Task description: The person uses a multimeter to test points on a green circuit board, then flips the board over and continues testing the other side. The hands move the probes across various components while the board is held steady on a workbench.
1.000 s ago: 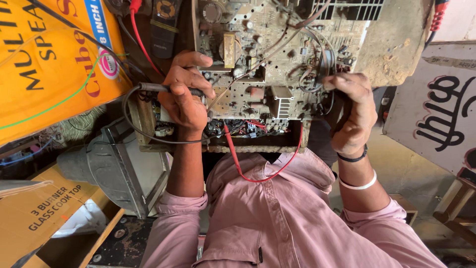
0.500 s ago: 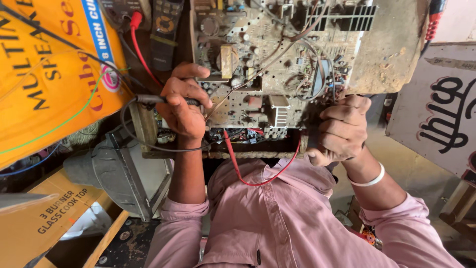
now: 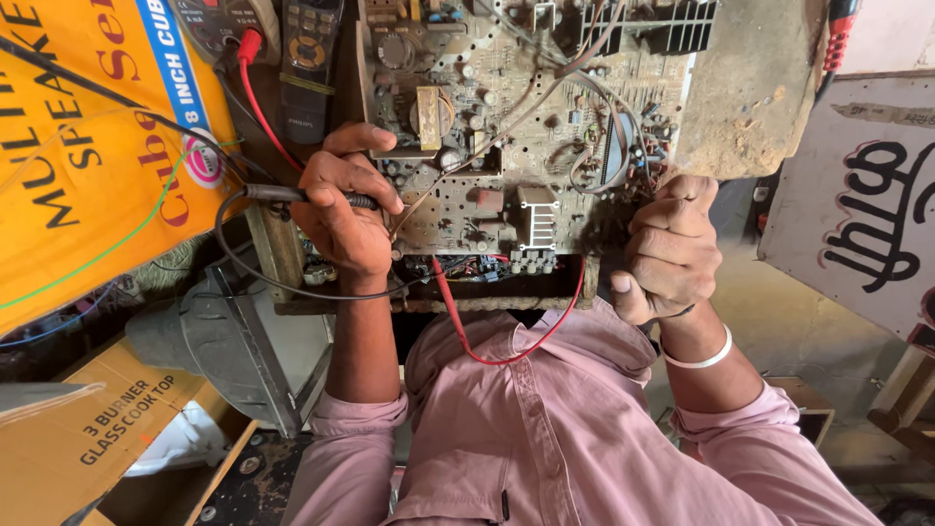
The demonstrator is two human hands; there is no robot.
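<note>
A cluttered repair corner fills the view: a rough concrete floor [image 3: 828, 321], a yellow printed carton [image 3: 88, 146] on one side and a brown cardboard box [image 3: 78, 438] below it, with a white painted sign [image 3: 867, 195] on the other side. A worn wooden table [image 3: 292, 263] carries the work.

On it lies a large dusty circuit board [image 3: 526, 127], crowded with capacitors, coils and a silver heat sink [image 3: 536, 214], grey wires looping across its face. A grey plastic housing [image 3: 234, 341] sits just beside the table's edge.

The person's pink shirt [image 3: 545, 438] takes up the lower middle, both forearms reaching to the board.

The left hand [image 3: 346, 209] is closed around a black test probe [image 3: 312, 195], fingers pinching its shaft, the tip pointing toward the board's near edge; whether it touches the board cannot be told. A black lead curls away from it.

The right hand [image 3: 672, 253] is clenched in a fist at the board's right edge, gripping the board there, thumb up against it. A white bangle [image 3: 696, 356] circles that wrist.

A red wire [image 3: 487, 346] sags from under the board across the shirt collar.
</note>
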